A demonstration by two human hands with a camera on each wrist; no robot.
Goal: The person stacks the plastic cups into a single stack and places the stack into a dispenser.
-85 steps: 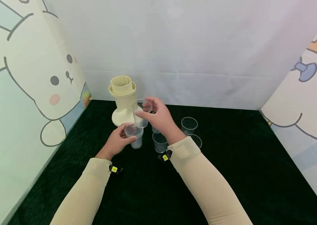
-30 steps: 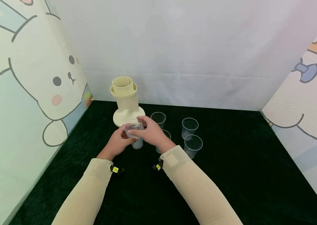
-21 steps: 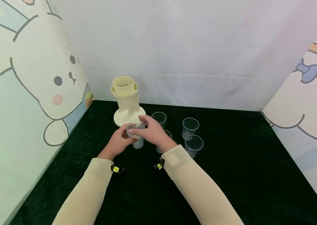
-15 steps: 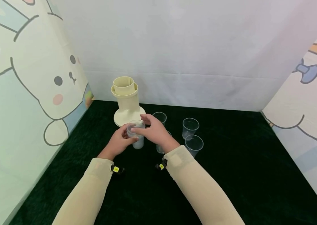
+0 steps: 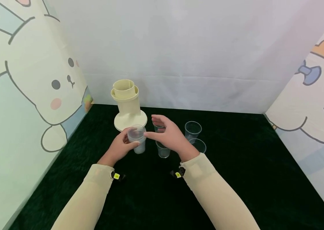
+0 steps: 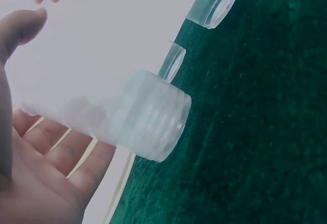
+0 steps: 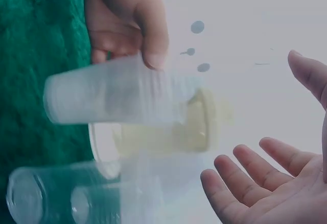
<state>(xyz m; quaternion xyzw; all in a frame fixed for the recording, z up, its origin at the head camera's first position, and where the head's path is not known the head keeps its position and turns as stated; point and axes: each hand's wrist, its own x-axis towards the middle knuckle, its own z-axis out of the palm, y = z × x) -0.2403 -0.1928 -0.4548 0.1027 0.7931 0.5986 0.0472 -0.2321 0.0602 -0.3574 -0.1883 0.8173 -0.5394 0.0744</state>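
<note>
A stack of nested clear plastic cups (image 5: 140, 147) stands upright at the left of the table, and my left hand (image 5: 116, 148) grips it near the rims. The stack's ribbed lower end (image 6: 158, 116) fills the middle of the left wrist view. My right hand (image 5: 173, 135) holds nothing; its fingers are spread and its thumb tip is close by the stack's rim. In the right wrist view the right hand's fingers (image 7: 245, 175) are apart from the stack (image 7: 97, 93). Under the right hand are two single clear cups, a front one (image 5: 164, 152) and a back one partly hidden.
Two more clear cups stand to the right, one behind (image 5: 193, 130) the other (image 5: 199, 145), which the right forearm partly covers. A cream cylindrical holder (image 5: 128, 110) with a round base stands behind the stack. Dark green cloth (image 5: 251, 153) covers the table; a pale curtain backs it.
A single cup held by my right hand earlier has gone down into the stack. The right hand has since let go and moved right. My left hand keeps its grip on the stack.
</note>
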